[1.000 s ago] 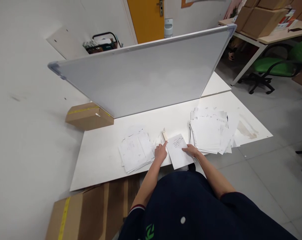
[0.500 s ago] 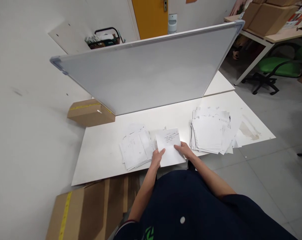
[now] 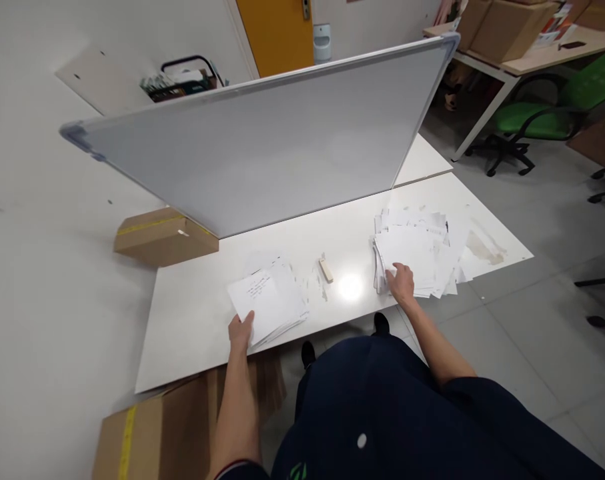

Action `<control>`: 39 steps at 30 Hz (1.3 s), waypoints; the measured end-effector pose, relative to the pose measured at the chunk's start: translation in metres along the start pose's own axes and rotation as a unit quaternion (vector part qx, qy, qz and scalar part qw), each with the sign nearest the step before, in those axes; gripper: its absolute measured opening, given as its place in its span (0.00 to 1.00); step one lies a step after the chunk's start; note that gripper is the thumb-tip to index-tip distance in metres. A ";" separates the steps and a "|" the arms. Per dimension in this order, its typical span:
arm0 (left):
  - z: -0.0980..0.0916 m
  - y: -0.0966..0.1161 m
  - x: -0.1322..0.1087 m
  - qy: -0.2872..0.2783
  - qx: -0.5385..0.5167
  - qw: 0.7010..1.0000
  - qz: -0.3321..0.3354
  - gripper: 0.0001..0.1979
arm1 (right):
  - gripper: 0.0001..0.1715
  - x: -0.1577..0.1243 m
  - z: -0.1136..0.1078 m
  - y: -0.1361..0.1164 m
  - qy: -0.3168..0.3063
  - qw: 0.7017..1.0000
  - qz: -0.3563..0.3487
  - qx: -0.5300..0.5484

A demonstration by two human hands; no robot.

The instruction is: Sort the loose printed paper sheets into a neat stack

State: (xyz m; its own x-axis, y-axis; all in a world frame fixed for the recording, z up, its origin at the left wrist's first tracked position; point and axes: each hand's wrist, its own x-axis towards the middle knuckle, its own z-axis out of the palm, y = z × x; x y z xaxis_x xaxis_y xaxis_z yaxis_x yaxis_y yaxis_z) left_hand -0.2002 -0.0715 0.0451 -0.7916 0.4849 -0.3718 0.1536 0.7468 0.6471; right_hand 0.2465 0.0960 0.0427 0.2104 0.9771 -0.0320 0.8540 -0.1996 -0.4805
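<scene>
My left hand [image 3: 241, 331] grips a sheet of paper [image 3: 257, 291] by its lower edge, thumb on top. A few lines of handwriting show near the sheet's upper part. It lies over the left pile of papers [image 3: 288, 293], partly covering it. My right hand [image 3: 401, 283] rests at the near left corner of the right stack of papers [image 3: 413, 250], fingers bent and slightly apart, touching the top sheets. Between the two piles a small cream-coloured oblong object [image 3: 325, 270] lies on the white table [image 3: 182, 320].
A large whiteboard [image 3: 262, 153] stands tilted along the table's back. A cardboard box [image 3: 167, 243] sits at its left end, and another box [image 3: 152, 433] is below the table's front left. Beyond, at right, are a green chair [image 3: 537, 120] and a desk with boxes [image 3: 512, 30].
The sheet held by both hands has moved left onto the left pile, in my left hand alone. My right hand has let go and moved right to the other stack. The cream object is uncovered.
</scene>
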 end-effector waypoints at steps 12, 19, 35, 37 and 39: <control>0.032 0.005 -0.061 0.083 0.153 0.984 0.048 0.32 | 0.37 0.006 0.026 0.024 -0.042 0.994 0.021 -0.096; 0.047 0.022 -0.079 0.064 0.106 0.985 0.122 0.29 | 0.30 0.002 0.015 0.028 -0.044 0.995 -0.006 -0.093; 0.078 0.039 -0.106 -0.050 -0.028 0.982 0.178 0.27 | 0.19 -0.002 -0.014 -0.004 -0.055 0.991 -0.110 -0.056; 0.089 0.045 -0.114 -0.135 -0.123 0.976 0.118 0.28 | 0.20 -0.017 -0.025 -0.031 -0.089 0.987 -0.137 0.011; 0.102 0.052 -0.121 -0.236 -0.211 0.948 0.024 0.31 | 0.19 -0.037 -0.038 -0.061 -0.159 0.967 -0.162 0.116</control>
State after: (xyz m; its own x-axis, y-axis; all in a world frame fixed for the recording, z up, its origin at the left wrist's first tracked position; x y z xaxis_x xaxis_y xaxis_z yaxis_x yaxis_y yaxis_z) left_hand -0.0359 -0.0451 0.0562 -0.4224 0.7371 -0.5274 -0.1471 0.5184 0.8424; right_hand 0.2048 0.0693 0.1061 -0.2377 0.9665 -0.0969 0.7132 0.1060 -0.6929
